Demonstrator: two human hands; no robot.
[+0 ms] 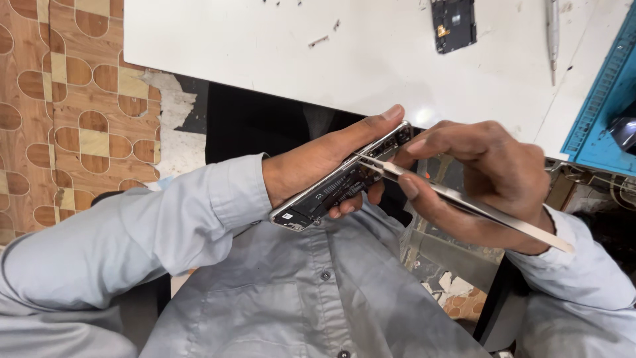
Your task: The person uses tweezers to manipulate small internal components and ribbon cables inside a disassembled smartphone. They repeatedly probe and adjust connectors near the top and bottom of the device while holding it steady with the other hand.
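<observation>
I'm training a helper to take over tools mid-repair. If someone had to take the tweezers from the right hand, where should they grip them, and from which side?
Probably the free rear end of the tweezers, approached from the person's right. That end sticks out past the right hand, bare and unobstructed. The tips are buried in the opened phone held by the left hand, so the front is crowded and sharp.

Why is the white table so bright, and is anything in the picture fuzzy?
In the head view, light washes the white table pale, almost glaring. The left hand holding the opened phone looks sharp; so does the right hand with the tweezers. The dark object at the right edge on the blue mat is blurry.
</observation>
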